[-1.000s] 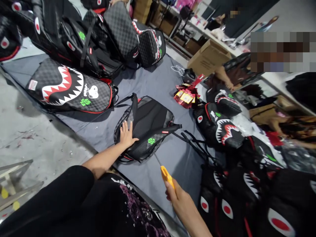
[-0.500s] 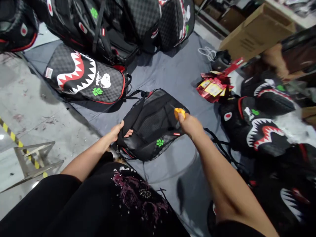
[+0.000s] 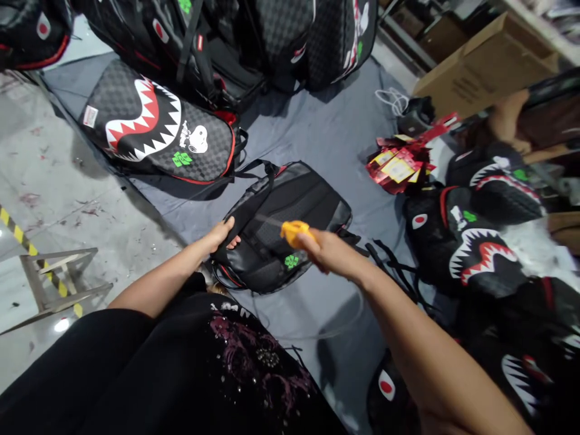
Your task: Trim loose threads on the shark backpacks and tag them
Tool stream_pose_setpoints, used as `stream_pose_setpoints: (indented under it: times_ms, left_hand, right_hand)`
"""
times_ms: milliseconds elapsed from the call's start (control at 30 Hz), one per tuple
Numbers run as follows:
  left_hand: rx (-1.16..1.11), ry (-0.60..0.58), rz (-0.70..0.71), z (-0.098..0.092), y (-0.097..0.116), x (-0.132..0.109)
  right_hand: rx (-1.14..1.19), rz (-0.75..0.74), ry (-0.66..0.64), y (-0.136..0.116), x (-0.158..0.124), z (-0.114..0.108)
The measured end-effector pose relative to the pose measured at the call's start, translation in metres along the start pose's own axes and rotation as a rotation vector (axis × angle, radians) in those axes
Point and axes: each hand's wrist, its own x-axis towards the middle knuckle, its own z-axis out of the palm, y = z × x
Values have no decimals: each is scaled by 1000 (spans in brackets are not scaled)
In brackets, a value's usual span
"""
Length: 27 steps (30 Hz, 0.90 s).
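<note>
A black backpack [image 3: 312, 199] lies on the grey cloth, its padded back and straps facing up and a green print on its side. My left hand [image 3: 223, 234] is closed around a shoulder strap [image 3: 247, 217] at the backpack's near left end. Over the middle of the backpack, my right hand [image 3: 324, 248] grips an orange air blow gun [image 3: 294, 232]. Its thin nozzle points left toward the strap, apparently without touching it. A pale hose [image 3: 348, 326] curves across the cloth below my right hand.
Another backpack with a shark-mouth print [image 3: 149, 121] lies at upper left. More black bags [image 3: 281, 36] stand behind, and others [image 3: 484, 248] are heaped at right. Red tags [image 3: 399, 166] lie on the cloth [image 3: 317, 130]. A cardboard box [image 3: 484, 66] and another person's arm [image 3: 510, 124] are at upper right.
My right hand has swung left with the air blow gun, from the backpack's right edge to over its middle. My left hand still holds the strap.
</note>
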Motion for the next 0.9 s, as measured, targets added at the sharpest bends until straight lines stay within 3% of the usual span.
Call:
stream_pose_setpoints:
  times_ms: [67,100,200,233,300,367,433,533,633,733,833,900]
  left_hand:
    - [313,58,158,16,4,-12]
    - [503,90,266,26,5,-19]
    - [1015,159,624,63,6,-38]
    - [1113,146,711,78,5,-43]
    - [1241,40,793,110,-2,-51]
    - [1356,-79,734,140,-11,-54]
    - [1442,-119,635,162,-20,-52]
    - [1340,-64,585,169,-26,-41]
    - [792,-110,458,149,-23,-29]
    - [306,-121,172,123,-19,-22]
    - [278,-43,66,116,-21,-23]
    - [335,16,151,125,-25,-29]
  right_hand:
    - [4,82,-90,14,-5,-10]
    - [-35,150,-45,23,-6,-19]
    - [-274,393,285,49,-11,-50]
    - [-331,448,303,55,-14,-57]
    - [-336,471,133,59,-23,-62]
    - [-269,435,-78,58,-35,-58]
    - [-266,480,-90,58,-52,-52]
    - [-220,528,-50,68,-86,-44]
    - [-41,416,-123,85,-121,-32]
    - [12,480,10,101,-140,-14]
    - [105,379,3,110,-139,2]
    - [61,376,173,113,-132,8]
